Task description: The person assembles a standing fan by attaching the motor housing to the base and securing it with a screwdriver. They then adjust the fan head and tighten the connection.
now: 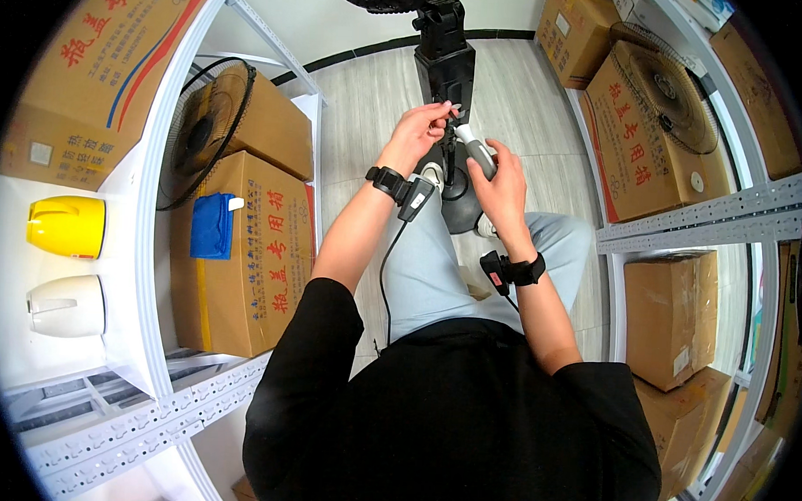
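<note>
In front of me stands a black pedestal fan (444,71), its column rising from a round base on the floor between my feet. My right hand (502,190) is closed around a grey and white pen-shaped power tool (480,156), with its white end pointing up and left toward the column. Beside that end, my left hand (416,132) pinches something small between thumb and fingertips. What it is stays too small to tell. Both hands are close together, in front of the fan's column. Each wrist wears a black strap with a small cabled box.
Metal shelving with cartons flanks me on both sides. On the left are a round black fan grille (206,133), a folded blue cloth (212,226) and yellow (66,226) and white plastic housings (67,306). Another wire fan grille (665,87) leans on a right-hand carton (631,126).
</note>
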Tool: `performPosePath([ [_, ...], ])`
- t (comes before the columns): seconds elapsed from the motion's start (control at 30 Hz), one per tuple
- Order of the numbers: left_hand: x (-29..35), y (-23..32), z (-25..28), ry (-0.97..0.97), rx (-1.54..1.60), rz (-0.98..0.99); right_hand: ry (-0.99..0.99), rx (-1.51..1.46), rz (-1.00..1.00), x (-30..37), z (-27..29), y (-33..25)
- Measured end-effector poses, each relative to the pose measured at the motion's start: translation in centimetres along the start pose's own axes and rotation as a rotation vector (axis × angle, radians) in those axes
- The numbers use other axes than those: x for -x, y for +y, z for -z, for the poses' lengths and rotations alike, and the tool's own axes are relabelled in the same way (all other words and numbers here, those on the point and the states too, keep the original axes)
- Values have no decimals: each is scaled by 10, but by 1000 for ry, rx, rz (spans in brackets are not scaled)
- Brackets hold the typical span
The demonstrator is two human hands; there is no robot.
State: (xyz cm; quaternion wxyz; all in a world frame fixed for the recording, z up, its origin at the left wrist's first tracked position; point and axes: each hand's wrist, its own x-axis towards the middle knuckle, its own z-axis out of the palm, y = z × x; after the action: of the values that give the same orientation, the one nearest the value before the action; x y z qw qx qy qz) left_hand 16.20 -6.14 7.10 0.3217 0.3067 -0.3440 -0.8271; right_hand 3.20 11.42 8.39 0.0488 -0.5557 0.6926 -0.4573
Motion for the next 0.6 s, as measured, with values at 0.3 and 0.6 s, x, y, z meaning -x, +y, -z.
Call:
performPosePath([
  [0.3, 3, -1, -8, 8, 31, -18, -126, -404, -216, -4, 3, 9],
  [0.6, -1, -3, 4, 96, 252, 14, -464, -1196, -825, -22, 12, 14],
])
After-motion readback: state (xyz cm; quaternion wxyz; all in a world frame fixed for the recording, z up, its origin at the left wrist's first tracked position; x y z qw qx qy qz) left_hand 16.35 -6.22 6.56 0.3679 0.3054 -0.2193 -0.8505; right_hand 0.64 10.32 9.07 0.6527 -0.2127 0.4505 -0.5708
